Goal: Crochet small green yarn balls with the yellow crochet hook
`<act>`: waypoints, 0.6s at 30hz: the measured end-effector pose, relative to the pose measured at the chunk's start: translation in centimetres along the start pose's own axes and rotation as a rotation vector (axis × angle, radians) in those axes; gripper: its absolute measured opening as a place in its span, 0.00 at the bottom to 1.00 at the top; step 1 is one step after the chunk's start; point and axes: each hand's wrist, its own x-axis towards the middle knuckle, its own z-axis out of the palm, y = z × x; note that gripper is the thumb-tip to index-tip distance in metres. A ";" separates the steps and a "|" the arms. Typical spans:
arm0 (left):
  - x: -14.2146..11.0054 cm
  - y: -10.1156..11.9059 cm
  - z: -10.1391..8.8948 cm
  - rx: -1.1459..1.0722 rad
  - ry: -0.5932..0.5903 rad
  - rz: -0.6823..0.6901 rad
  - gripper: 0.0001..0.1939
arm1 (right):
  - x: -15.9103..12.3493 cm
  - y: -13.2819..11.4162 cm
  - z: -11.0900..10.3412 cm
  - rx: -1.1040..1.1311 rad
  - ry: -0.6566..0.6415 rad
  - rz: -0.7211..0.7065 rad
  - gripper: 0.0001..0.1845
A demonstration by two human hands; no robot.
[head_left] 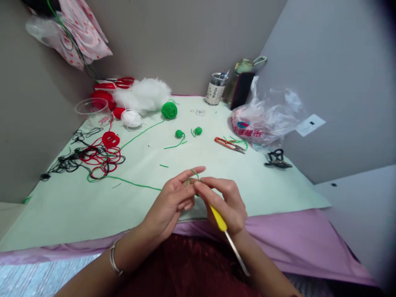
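Note:
My right hand (227,202) grips a crochet hook (218,218) by its yellow handle, and the metal shaft sticks out below toward my lap. Close against it, my left hand (171,204) pinches green yarn (133,183), with a loop over the raised index finger. The fingertips of both hands meet, so the hook's working tip and any stitches are mostly hidden. From my left hand the strand runs left across the table and back up to a green yarn ball (169,110). Two small green balls (179,134) with loose tails lie beyond my hands.
Orange thread snips (229,144) and a black claw clip (277,159) lie right, before a plastic bag (260,119). Tangled red cord (102,154) and black cord (72,159) lie left. White stuffing (144,95), a clear tub (93,109) and a pen jar (215,90) stand behind.

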 end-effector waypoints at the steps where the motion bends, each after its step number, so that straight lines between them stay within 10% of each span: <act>1: 0.1 0.2 -0.1 -0.041 -0.019 -0.050 0.20 | 0.1 0.1 -0.1 0.038 0.010 0.037 0.21; 6: 0.0 0.5 -0.4 0.037 0.014 0.063 0.17 | 1.5 0.1 -0.4 0.412 0.087 0.380 0.11; 18: -0.6 0.1 -0.9 0.294 0.063 0.172 0.17 | 1.3 1.1 -0.1 0.672 0.047 0.617 0.13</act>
